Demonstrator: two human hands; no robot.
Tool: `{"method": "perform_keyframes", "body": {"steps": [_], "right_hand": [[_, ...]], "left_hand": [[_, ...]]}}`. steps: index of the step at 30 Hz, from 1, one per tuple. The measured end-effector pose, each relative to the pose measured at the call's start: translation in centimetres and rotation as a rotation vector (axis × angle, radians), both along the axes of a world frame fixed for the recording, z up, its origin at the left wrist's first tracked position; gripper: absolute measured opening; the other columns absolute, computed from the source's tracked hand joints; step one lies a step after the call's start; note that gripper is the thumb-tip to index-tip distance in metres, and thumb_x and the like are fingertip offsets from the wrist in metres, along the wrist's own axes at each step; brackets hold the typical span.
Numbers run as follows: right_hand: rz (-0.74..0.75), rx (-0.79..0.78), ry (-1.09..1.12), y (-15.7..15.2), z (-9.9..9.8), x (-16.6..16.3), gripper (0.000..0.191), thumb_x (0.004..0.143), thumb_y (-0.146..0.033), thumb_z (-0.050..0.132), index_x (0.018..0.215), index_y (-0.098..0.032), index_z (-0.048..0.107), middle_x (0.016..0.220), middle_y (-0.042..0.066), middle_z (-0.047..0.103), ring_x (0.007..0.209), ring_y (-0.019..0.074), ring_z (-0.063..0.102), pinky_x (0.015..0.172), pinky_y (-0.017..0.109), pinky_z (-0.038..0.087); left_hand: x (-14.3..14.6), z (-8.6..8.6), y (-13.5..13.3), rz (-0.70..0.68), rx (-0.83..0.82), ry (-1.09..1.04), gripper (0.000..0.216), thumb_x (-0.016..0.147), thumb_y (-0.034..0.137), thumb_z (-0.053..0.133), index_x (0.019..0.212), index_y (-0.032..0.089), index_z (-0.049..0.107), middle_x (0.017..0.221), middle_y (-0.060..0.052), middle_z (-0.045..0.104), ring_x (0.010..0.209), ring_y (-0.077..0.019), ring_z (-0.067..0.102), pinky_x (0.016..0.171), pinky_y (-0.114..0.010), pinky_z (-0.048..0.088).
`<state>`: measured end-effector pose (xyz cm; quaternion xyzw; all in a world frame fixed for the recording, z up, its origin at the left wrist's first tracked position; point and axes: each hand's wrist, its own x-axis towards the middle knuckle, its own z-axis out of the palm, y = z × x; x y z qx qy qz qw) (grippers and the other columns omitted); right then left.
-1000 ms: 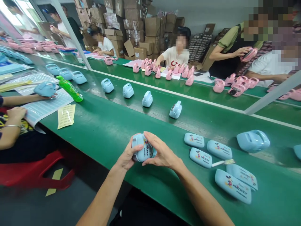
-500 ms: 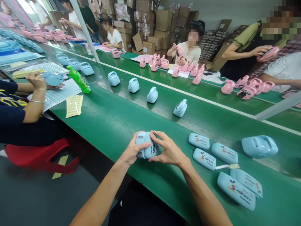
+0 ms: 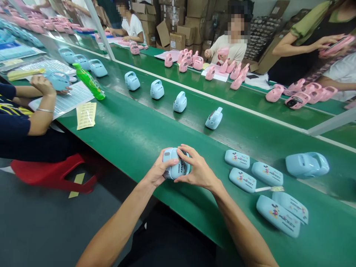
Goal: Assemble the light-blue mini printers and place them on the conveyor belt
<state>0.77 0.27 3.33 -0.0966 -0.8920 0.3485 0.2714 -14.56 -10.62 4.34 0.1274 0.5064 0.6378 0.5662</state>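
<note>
A light blue plastic casing (image 3: 172,169) with a printed Mickey panel on its right side is held between my two hands above the green tabletop. My left hand (image 3: 160,169) wraps its left end, thumb across the top. From the right, my right hand (image 3: 198,167) grips the printed panel, with fingertips at its upper and lower edges. What lies under the casing is hidden. To the right are several loose blue Mickey-printed panels (image 3: 278,216). Near them lies a thin white stick-like tool (image 3: 267,188). Farther right rests a blue casing with a handle (image 3: 302,165).
Several blue handled casings (image 3: 180,102) stand in a row along the table (image 3: 133,122). At the left are a green bottle (image 3: 90,82), a yellow label sheet (image 3: 86,115) and a co-worker's arm (image 3: 44,118). Pink casings (image 3: 298,100) and other people are across the line.
The view has tilted down slightly. Both my hands keep nearly the same grip on the casing. Across the line, a seated person has lowered a pink casing.
</note>
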Motion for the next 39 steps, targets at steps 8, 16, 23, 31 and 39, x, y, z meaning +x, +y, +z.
{"method": "perform_keyframes", "body": {"steps": [8,16,23,31,39], "right_hand": [[-0.022,-0.129,-0.059,0.3,-1.1,-0.7,0.105,0.054,-0.046,0.097,0.147,-0.027,0.054,0.153,0.018,0.050,0.144,0.0378,0.046,0.118,0.055,0.040],[-0.142,-0.922,0.188,-0.1,-1.6,-1.5,0.100,0.064,-0.051,0.091,0.151,-0.032,0.047,0.162,0.008,0.041,0.154,0.0341,0.029,0.125,0.056,0.027],[0.013,-1.479,0.339,-1.2,-2.2,-2.6,0.068,0.063,-0.039,0.091,0.123,-0.026,0.063,0.113,0.006,0.074,0.095,0.0256,0.072,0.075,0.033,0.060],[-0.241,-1.038,0.228,1.3,-1.7,-1.2,0.071,0.057,-0.046,0.092,0.118,-0.024,0.063,0.100,0.005,0.074,0.087,0.0252,0.071,0.070,0.035,0.058],[-0.417,-0.347,-0.028,1.7,-1.2,-1.6,0.078,0.057,-0.047,0.090,0.126,-0.021,0.066,0.125,0.013,0.072,0.113,0.0340,0.068,0.105,0.049,0.049]], "left_hand": [[0.4,-1.1,0.8,0.070,-0.038,-0.047,0.064,0.060,0.026,0.090,0.115,0.023,0.058,0.099,-0.001,0.071,0.088,-0.0194,0.069,0.078,-0.032,0.057],[-0.4,-1.6,0.0,0.111,0.174,0.047,0.085,0.053,0.028,0.093,0.125,0.032,0.049,0.110,0.000,0.069,0.099,-0.0242,0.068,0.081,-0.034,0.058],[-1.1,-1.8,0.0,0.063,0.374,0.251,0.089,0.048,0.026,0.096,0.122,0.033,0.049,0.113,0.000,0.067,0.098,-0.0225,0.067,0.081,-0.032,0.057],[-3.2,-2.7,0.8,-0.094,0.334,0.452,0.072,0.067,0.043,0.088,0.128,0.025,0.054,0.112,-0.006,0.070,0.097,-0.0245,0.067,0.082,-0.034,0.054],[-2.4,-5.0,5.6,0.106,0.037,0.883,0.081,0.089,0.082,0.028,0.088,0.016,0.074,0.086,-0.012,0.075,0.087,-0.0289,0.067,0.080,-0.038,0.050]]}}
